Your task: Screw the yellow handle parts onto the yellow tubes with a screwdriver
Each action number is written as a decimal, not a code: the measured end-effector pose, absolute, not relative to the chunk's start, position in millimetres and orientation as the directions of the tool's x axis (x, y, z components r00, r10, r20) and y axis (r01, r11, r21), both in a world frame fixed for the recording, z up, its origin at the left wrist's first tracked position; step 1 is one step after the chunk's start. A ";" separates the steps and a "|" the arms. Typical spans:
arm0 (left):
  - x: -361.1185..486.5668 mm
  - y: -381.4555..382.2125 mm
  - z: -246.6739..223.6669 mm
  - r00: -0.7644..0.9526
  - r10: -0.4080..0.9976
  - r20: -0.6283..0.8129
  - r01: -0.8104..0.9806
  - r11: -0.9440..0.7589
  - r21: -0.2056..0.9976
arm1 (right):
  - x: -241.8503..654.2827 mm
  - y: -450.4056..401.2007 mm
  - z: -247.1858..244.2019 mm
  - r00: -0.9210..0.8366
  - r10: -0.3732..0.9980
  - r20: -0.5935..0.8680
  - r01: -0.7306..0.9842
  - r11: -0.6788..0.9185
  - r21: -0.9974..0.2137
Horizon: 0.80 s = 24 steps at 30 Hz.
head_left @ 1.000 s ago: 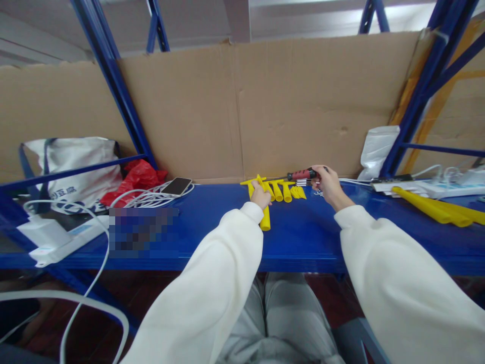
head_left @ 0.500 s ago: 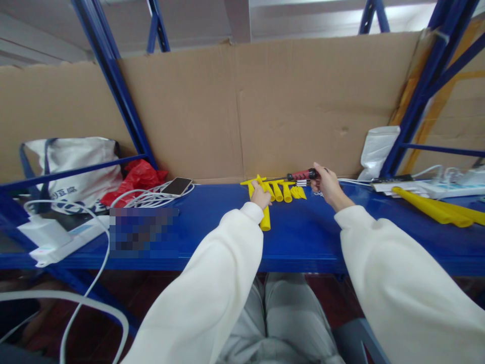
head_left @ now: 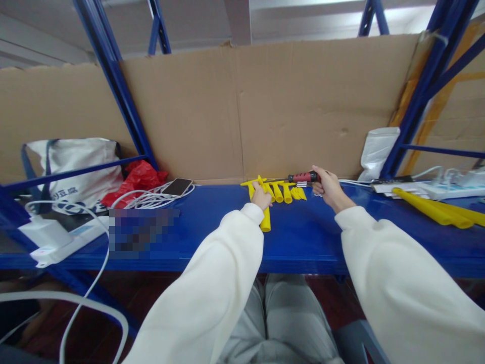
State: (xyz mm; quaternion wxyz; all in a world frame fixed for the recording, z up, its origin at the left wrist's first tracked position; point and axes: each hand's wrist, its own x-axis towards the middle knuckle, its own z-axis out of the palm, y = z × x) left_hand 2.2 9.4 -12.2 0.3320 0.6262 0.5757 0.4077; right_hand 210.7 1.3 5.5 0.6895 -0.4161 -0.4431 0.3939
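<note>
My left hand is closed around a yellow tube-shaped plastic part with a crosspiece at its far end. At the right, my right hand grips the back end of a screwdriver with a red and black handle. Its thin shaft points left to the crosspiece of the yellow part; the tip's exact contact is too small to tell. Just right of my left hand lie several smaller yellow tubes and small flat yellow pieces. Small metallic items sit under the screwdriver handle.
Longer yellow tubes lie at the right by a white power strip. To the left are a phone on coiled white cable, a red plastic bag and a cloth bag. A cardboard sheet stands behind the blue shelf.
The fingers of my right hand have shifted slightly at the screwdriver handle's end. My left hand and the yellow part stay in place.
</note>
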 end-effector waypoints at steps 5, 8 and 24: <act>2.6 8.9 -11.7 0.032 0.993 0.116 0.446 -0.118 0.887 | 209.0 4.7 8.5 0.381 0.888 0.259 -0.277 0.376 -0.884; 2.2 9.2 -12.7 0.053 0.990 0.127 0.467 -0.137 0.874 | 212.0 8.2 9.5 0.446 0.850 0.281 -0.269 0.427 -0.863; 3.7 9.5 -15.6 0.069 0.985 0.160 0.499 -0.173 0.849 | 206.7 1.8 5.6 0.469 0.832 0.296 0.204 0.224 -0.953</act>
